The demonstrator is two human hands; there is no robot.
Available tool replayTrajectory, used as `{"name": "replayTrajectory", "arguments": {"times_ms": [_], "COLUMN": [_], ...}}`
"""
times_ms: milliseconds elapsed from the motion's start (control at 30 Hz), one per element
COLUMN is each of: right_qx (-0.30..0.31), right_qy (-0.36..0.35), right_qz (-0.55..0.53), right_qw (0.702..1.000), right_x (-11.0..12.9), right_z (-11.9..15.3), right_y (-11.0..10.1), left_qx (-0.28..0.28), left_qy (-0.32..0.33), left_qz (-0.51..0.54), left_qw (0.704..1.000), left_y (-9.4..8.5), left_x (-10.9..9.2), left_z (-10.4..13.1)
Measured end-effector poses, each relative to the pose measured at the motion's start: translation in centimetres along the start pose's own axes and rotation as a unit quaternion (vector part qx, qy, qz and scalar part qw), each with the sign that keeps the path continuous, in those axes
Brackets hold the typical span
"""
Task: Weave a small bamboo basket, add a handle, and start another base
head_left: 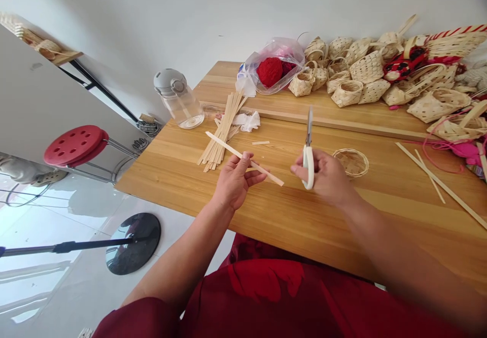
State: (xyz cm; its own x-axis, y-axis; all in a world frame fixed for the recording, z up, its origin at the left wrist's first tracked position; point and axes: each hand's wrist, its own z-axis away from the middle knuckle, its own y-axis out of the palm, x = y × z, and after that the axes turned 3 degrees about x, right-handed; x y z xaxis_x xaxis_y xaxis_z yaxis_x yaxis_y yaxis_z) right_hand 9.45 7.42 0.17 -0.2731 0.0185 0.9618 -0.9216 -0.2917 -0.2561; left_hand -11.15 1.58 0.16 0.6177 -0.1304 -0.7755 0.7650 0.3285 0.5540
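Pale, flat strip (226, 146) and white-handled scissors (308, 147) held over a wooden tabletop (163, 170).
In the head view, both forearms reach from the near side: the left hand (235, 178) pinches the slanting strip between thumb and fingers; the right hand (327, 175) grasps the scissors' handles, blades pointing far.

Left fingers (243, 163) pinch a pale strip (225, 146); right fingers (322, 162) hold white-handled scissors (308, 151).
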Motion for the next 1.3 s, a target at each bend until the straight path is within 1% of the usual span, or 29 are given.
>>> {"name": "replayTrajectory", "arguments": {"times_ms": [67, 133, 200, 300, 400, 533, 667, 800, 1067, 1300], "right_qx": [0.099, 0.168, 0.206, 0.237, 0.249, 0.25, 0.263, 0.271, 0.258, 0.25], "right_qy": [0.05, 0.106, 0.14, 0.17, 0.176, 0.146, 0.129, 0.135, 0.152, 0.156], "right_qz": [-0.006, -0.018, -0.046, -0.074, -0.075, -0.1, -0.076, -0.065, -0.06, -0.055], "right_qw": [0.994, 0.98, 0.968, 0.954, 0.949, 0.952, 0.953, 0.951, 0.952, 0.954], "right_x": [-0.5, -1.3, -1.9, -2.2, -2.1, -2.3, -2.6, -2.5, -2.2, -2.3], "right_z": [1.5, 3.2, 4.6, 5.9, 6.7, 7.2, 7.3, 7.3, 7.6, 7.7], "right_y": [-0.4, -0.8, -1.2, -1.7, -2.1, -2.1, -2.0, -1.9, -1.9, -1.5], "left_qx": [0.015, 0.025, 0.017, 0.002, 0.0, 0.002, -0.005, -0.003, 0.019, 0.011], "left_qy": [0.011, 0.007, -0.003, -0.003, 0.011, 0.026, 0.023, 0.021, 0.008, 0.006], "left_qz": [0.001, -0.003, -0.014, -0.022, -0.019, -0.021, -0.031, -0.041, -0.057, -0.055], "left_qw": [1.0, 1.0, 1.0, 1.0, 1.0, 0.999, 0.999, 0.999, 0.998, 0.998], "left_y": [-0.4, -0.7, -0.8, -0.6, -0.2, 0.1, 0.3, 0.5, 0.5, 0.5], "left_x": [-0.3, -0.5, -0.7, -0.8, -1.0, -1.0, -0.9, -0.7, -0.4, 0.0], "left_z": [-0.2, -0.3, -0.3, -0.3, -0.3, -0.2, 0.1, 0.3, 0.3, 0.3]}}
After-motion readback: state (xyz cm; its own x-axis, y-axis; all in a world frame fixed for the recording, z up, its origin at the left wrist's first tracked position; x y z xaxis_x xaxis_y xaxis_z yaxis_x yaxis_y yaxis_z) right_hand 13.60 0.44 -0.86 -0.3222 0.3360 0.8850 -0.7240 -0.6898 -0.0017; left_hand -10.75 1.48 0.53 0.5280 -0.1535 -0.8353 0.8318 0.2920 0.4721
